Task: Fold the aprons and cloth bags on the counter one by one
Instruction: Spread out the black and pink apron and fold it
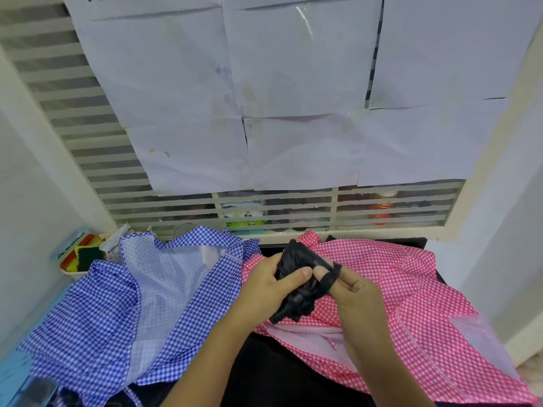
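Dark counter (264, 377) holds a blue apron (117, 304) and a pink apron (411, 289). Above them the left hand (264, 286) squeezes the bunched black bag (296, 259); the right hand (358, 289) hooks its strap (332, 276). Next, probably wind it tight.

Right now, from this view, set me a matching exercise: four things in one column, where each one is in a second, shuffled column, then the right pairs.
Things
1. blue apron
2. pink apron
3. black cloth
4. sponge

Places
A. in the tray at the far left
B. spread out on the right
C. held between the left hand and the right hand
D. spread out on the left

Pairs: 1-D, 2-B, 3-C, 4-A
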A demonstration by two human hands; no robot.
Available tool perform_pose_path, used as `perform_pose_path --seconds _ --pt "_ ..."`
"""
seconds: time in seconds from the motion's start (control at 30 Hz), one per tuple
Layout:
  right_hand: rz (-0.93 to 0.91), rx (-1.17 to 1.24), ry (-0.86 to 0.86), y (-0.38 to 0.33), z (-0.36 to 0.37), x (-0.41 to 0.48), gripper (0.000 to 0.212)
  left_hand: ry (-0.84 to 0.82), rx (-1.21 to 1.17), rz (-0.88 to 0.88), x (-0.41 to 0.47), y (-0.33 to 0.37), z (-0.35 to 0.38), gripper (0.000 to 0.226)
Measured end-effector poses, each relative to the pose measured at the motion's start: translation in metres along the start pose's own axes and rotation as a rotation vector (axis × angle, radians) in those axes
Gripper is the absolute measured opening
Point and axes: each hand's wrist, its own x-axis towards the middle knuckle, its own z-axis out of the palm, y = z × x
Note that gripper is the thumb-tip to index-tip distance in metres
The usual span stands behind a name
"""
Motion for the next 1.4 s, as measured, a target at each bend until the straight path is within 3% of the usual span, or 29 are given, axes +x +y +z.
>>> perform_pose_path --seconds 0.17,0.33,0.47,0.57,0.73,0.83,0.93,1.03,1.17,1.33,1.4 --pt "-0.002 -0.084 -0.023 0.002 -0.004 0.007 0.012 -0.163 0.173 -0.014 0.008 0.005 -0.004 0.009" --pt "-0.191 -0.405 -0.090 -0.005 -0.007 0.018 0.030 -0.239 0.291 -0.007 0.019 0.010 -0.011 0.010" --pt "-0.176 -0.148 -0.123 -0.011 -0.006 0.029 0.026 -0.286 0.241 0.018 0.028 0.023 -0.015 0.015" --pt "-0.090 0.115 -0.095 -0.013 -0.006 0.039 0.050 -0.338 0.199 0.009 0.033 0.035 -0.020 0.021" --pt "0.003 0.024 -0.303 -0.018 -0.006 0.059 0.036 -0.366 0.317 -0.028 0.046 0.036 -0.029 0.020" --pt "0.031 -0.039 -0.342 -0.020 -0.010 0.072 0.034 -0.379 0.413 -0.052 0.052 0.032 -0.030 0.029" --pt "0.015 -0.071 -0.342 -0.022 -0.007 0.087 0.033 -0.353 0.421 -0.081 0.061 0.034 -0.032 0.010" --pt "0.129 -0.004 -0.386 -0.023 -0.006 0.102 0.050 -0.355 0.476 -0.103 0.070 0.036 -0.034 0.016" --pt "0.344 -0.016 -0.448 -0.043 -0.008 0.127 0.033 -0.328 0.446 -0.106 0.078 0.033 -0.026 0.019" --pt "0.281 -0.012 -0.472 -0.057 -0.005 0.152 0.026 -0.156 0.303 0.014 0.092 0.035 -0.029 0.022" --pt "0.258 -0.018 -0.481 -0.053 -0.005 0.157 0.022 -0.089 0.272 -0.006 0.095 0.034 -0.033 0.011"
